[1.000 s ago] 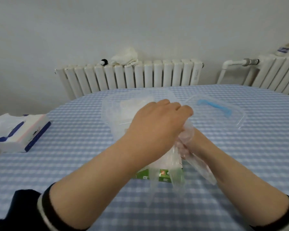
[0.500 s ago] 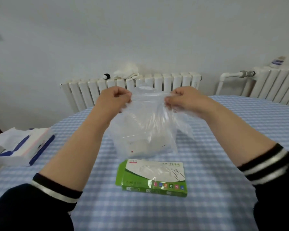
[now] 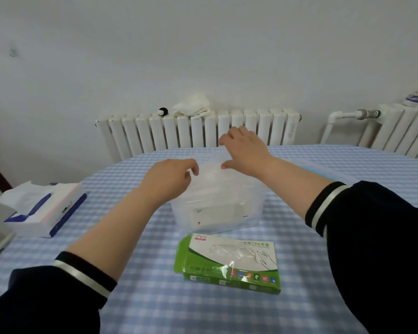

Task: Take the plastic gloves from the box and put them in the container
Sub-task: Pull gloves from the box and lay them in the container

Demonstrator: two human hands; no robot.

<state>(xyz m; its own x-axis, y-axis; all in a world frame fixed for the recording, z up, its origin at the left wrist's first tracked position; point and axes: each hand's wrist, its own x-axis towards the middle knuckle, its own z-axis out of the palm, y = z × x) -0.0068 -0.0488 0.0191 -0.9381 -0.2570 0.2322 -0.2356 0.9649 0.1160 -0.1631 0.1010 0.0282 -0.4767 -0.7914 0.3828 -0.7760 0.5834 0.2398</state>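
Left hand [image 3: 171, 179]: fingers curled, pinching the clear glove [image 3: 210, 173] at its near edge
Right hand [image 3: 245, 150]: fingers spread and fairly straight, resting on the glove's far side
Glove: held over the open container [image 3: 217, 213]
Box [image 3: 229, 262]: green, flat on the checked table [image 3: 155, 297], just in front of the container
Tissue pack [image 3: 42, 210]: far left; well apart

We're looking at a home room here, plain and lived-in. We see a bench [image 3: 155, 309] dressed in a blue-and-white checked cloth, a white radiator [image 3: 198, 133] along the pale wall with a white cloth [image 3: 192, 107] draped on top, a second radiator [image 3: 401, 131] at the right, and an opened tissue pack [image 3: 44, 210] by the left edge.
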